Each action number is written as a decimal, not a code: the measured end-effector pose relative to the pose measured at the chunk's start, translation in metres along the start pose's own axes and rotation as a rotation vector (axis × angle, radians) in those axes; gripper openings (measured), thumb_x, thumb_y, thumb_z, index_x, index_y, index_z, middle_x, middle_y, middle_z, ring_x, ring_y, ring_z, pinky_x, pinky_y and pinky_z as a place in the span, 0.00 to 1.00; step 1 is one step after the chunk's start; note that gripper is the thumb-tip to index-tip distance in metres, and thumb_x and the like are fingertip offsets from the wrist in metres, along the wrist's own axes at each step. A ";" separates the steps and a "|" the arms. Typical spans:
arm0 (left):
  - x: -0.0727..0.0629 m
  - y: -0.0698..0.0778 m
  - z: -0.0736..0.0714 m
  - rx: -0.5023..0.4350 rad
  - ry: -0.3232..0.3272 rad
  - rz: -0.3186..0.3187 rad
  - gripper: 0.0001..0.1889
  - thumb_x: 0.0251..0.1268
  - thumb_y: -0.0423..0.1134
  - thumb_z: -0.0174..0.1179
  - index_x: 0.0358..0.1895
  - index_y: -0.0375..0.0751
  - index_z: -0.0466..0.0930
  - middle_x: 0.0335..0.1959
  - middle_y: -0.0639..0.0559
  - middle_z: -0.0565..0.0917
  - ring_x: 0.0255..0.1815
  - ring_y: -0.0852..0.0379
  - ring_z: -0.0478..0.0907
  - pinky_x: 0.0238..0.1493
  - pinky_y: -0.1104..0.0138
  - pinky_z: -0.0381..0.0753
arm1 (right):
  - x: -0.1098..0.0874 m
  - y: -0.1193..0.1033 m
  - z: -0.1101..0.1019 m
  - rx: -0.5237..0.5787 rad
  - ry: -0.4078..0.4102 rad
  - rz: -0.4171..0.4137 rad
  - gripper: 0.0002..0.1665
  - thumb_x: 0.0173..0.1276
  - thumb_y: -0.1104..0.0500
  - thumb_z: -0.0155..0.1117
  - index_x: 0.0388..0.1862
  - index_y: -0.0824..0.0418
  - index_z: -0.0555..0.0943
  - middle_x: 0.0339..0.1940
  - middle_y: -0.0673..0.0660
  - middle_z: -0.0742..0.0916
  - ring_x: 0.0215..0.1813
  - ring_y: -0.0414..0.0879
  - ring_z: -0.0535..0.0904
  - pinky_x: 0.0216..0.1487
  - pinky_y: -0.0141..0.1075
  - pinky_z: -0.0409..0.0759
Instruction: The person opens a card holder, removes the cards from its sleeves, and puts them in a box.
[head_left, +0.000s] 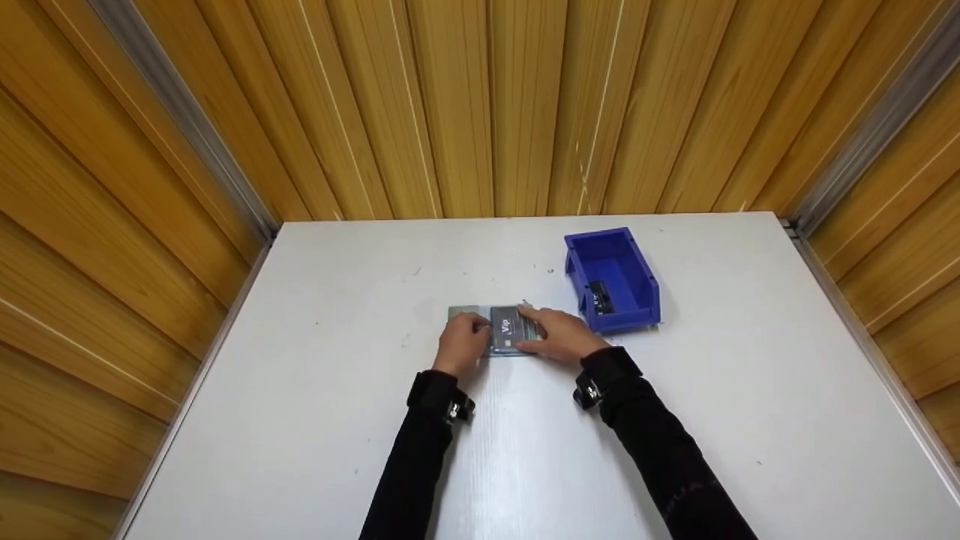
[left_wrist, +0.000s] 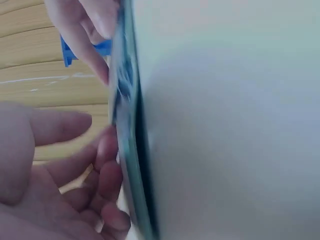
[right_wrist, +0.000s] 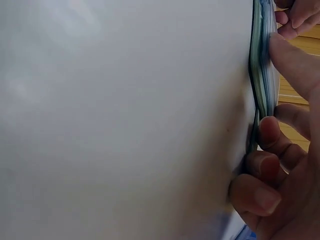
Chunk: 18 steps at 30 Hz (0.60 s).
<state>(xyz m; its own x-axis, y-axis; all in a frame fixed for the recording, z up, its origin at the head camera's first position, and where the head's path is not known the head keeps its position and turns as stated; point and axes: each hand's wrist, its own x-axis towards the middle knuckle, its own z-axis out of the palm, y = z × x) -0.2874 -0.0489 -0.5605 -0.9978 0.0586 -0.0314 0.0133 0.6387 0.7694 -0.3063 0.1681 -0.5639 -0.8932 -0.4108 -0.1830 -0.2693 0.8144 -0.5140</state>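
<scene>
A card holder booklet [head_left: 463, 309] with clear sleeves lies spread on the white table. On its right page is a dark card [head_left: 505, 330] printed "Vip". My left hand [head_left: 463, 341] is over the left page, its bent fingertips touching the booklet by the card's left edge. The left thumb stands off the page in the left wrist view. My right hand [head_left: 562, 335] holds the card at its right corners, thumb at the near one and index finger at the far one. Its other fingers curl at the booklet's edge [right_wrist: 253, 132]. How far the card sits inside a sleeve I cannot tell.
Right of the booklet and farther back stands a blue plastic bin [head_left: 613, 279]. Inside it, at the left, lies a small dark card [head_left: 601, 298]. Wood-look panels [head_left: 487, 112] wall the table [head_left: 360, 300] at the back and both sides.
</scene>
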 end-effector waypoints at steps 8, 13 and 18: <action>0.006 0.011 0.006 0.198 0.028 0.004 0.15 0.74 0.37 0.55 0.27 0.36 0.81 0.24 0.47 0.79 0.26 0.53 0.70 0.30 0.61 0.71 | -0.002 0.000 -0.002 -0.001 0.007 -0.054 0.47 0.70 0.41 0.70 0.83 0.53 0.63 0.75 0.66 0.76 0.75 0.62 0.72 0.75 0.55 0.68; 0.005 0.011 0.011 0.291 0.074 0.047 0.13 0.72 0.37 0.58 0.32 0.34 0.88 0.31 0.40 0.87 0.33 0.45 0.83 0.39 0.52 0.81 | -0.002 -0.002 -0.004 0.009 -0.004 -0.082 0.49 0.70 0.43 0.71 0.83 0.53 0.62 0.76 0.66 0.75 0.75 0.62 0.72 0.75 0.55 0.68; 0.005 0.008 0.014 0.302 0.093 0.050 0.12 0.73 0.39 0.59 0.36 0.35 0.89 0.36 0.39 0.88 0.43 0.38 0.85 0.47 0.47 0.81 | 0.000 -0.002 -0.007 0.001 -0.023 -0.092 0.49 0.70 0.43 0.71 0.84 0.53 0.61 0.77 0.67 0.74 0.74 0.63 0.72 0.75 0.56 0.68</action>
<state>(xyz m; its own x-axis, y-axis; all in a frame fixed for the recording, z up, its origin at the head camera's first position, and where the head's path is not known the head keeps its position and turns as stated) -0.2914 -0.0330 -0.5634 -0.9969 0.0342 0.0703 0.0670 0.8363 0.5442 -0.3080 0.1694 -0.5567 -0.8559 -0.4936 -0.1543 -0.3496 0.7721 -0.5307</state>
